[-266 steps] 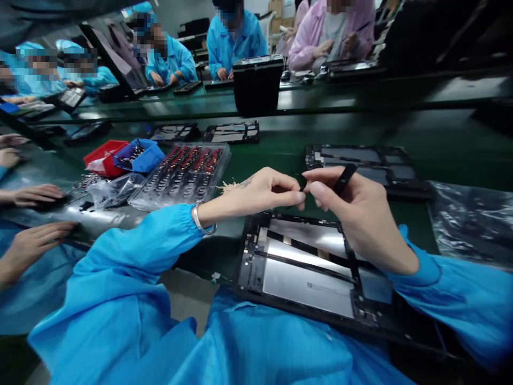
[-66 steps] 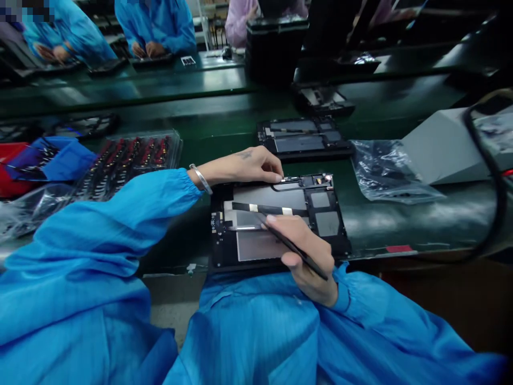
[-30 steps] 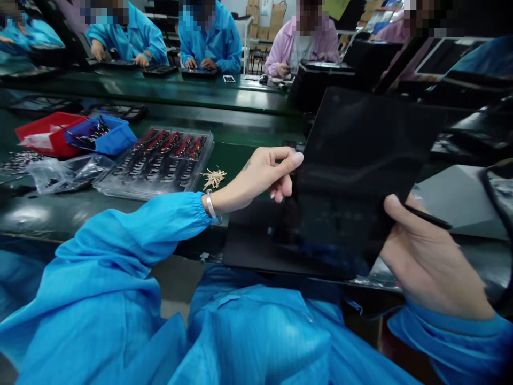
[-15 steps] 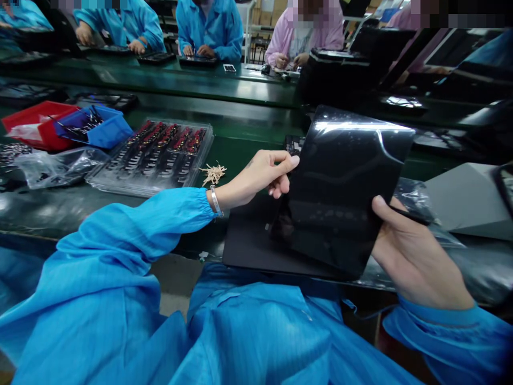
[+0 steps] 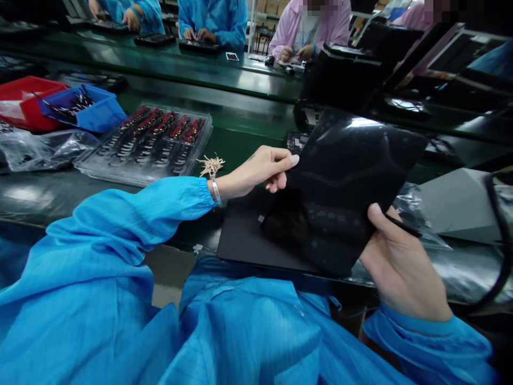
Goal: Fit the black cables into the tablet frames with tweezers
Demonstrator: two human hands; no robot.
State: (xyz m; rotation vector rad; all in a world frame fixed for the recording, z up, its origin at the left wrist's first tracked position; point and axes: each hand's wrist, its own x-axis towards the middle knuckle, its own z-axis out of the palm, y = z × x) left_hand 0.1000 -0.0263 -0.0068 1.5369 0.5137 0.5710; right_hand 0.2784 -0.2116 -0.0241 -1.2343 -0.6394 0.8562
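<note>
Glossy black tablet panel (image 5: 344,182), flat and rectangular, was held tilted above the green bench (image 5: 240,139); left hand (image 5: 260,171) pinched its edge, right hand (image 5: 396,267) gripped its corner and a slim black stylus (image 5: 403,227).

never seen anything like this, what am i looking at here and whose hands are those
This is one view from a camera worn on a worker's head, looking down at that person's own two hands in blue sleeves. The left hand and right hand hold a glossy black panel tilted up over a dark mat; the right hand also pinches a thin black stylus. On the green bench lie a clear tray of small parts, a blue bin and a red bin. Other workers sit across the line.
</note>
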